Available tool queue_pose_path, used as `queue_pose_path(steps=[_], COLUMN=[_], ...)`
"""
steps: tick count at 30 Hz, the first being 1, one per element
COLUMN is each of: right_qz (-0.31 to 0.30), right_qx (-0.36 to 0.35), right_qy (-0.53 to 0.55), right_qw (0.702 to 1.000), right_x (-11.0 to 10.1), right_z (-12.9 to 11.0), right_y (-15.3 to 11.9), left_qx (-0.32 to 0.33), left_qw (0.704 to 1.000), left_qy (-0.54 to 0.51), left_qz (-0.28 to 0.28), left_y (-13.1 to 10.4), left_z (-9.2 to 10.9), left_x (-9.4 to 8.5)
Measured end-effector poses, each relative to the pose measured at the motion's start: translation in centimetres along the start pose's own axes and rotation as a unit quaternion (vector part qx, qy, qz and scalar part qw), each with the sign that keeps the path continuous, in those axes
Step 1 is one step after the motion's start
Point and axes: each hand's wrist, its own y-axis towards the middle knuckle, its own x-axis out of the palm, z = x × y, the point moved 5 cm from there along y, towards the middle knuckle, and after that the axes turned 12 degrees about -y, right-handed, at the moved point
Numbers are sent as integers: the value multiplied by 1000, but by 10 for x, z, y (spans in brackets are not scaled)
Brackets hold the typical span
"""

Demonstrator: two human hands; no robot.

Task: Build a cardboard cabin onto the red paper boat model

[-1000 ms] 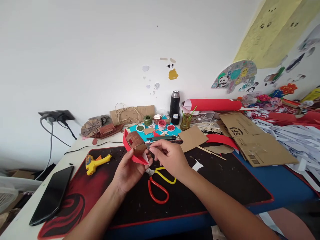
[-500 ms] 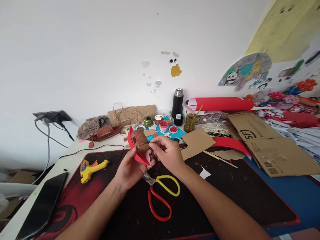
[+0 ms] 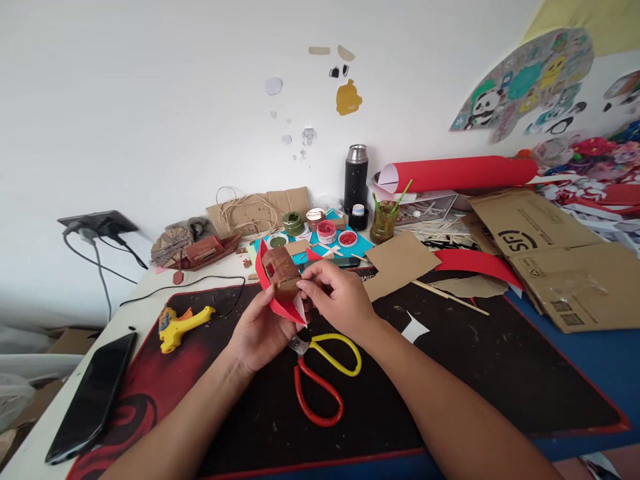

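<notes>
My left hand (image 3: 263, 331) is closed around a small craft model with a curved brown cardboard cover (image 3: 281, 263) and a red paper edge (image 3: 286, 311). Thumb and fingers of my right hand (image 3: 337, 293) pinch at the brown cover's near end; whether they hold a separate small piece there is hidden. Below both hands, scissors (image 3: 320, 393) with one yellow and one red handle lie on the black mat, their blades mostly covered by my left hand.
A yellow glue gun (image 3: 184, 327) and a black phone (image 3: 93, 390) lie at left. Open paint pots (image 3: 327, 231), a black flask (image 3: 356, 177) and a brush jar (image 3: 384, 223) stand at the back. Cardboard sheets (image 3: 555, 260) and a red paper roll (image 3: 460, 173) are at right.
The camera view has tilted down slightly, so the wall and desk items sit higher. Both hands keep their hold on the craft model, with only slight movement of the right fingers.
</notes>
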Motion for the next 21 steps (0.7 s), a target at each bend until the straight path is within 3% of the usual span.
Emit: queue_pose_path(steps=[21], right_qz=[-30], right_qx=[5], right_qy=[44], right_qw=[999], right_x=[-2], right_z=[2], right_y=[4], left_qx=[-17], left_qw=[1000], left_qy=[-1], left_qz=[-3], left_y=[-1], left_z=[-2], left_x=[-1])
